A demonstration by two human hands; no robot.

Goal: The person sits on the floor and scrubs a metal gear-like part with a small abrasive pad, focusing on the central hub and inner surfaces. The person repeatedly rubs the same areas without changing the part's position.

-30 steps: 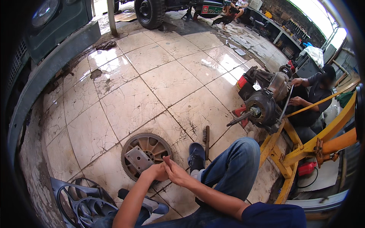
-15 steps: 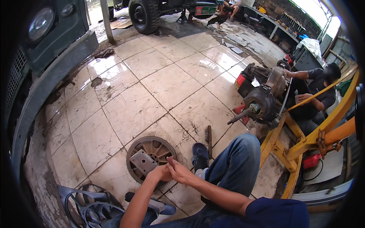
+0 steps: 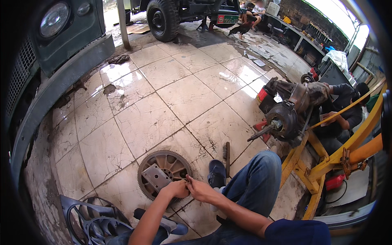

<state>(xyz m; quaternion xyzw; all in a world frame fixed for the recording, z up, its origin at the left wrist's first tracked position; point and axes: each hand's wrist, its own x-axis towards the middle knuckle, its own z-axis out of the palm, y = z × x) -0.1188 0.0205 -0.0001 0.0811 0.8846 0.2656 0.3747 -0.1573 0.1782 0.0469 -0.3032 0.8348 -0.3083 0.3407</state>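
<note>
My left hand (image 3: 177, 189) and my right hand (image 3: 199, 190) meet above the near edge of a toothed flywheel (image 3: 180, 158) that lies flat on the tiles. The left fingers are curled closed. The right hand is closed against them, its thumb raised; anything small between them is hidden. A flat grey metal plate (image 3: 154, 178) with holes rests on the flywheel, just left of my hands. Beside my shoe, a brush (image 3: 227, 157) with a long handle lies on the floor.
Grey curved frames (image 3: 96, 218) lie at the lower left. To the right, an axle assembly (image 3: 286, 120) and a yellow metal frame (image 3: 318, 163) stand near a crouching co-worker (image 3: 347, 110). A dark vehicle's bumper (image 3: 73, 63) curves along the left; a rooster (image 3: 241, 29) stands far back.
My view has shifted slightly, moving the scene right and down. My hands stay together over the flywheel, the right one turned a little. The co-worker's arm has moved at the axle.
</note>
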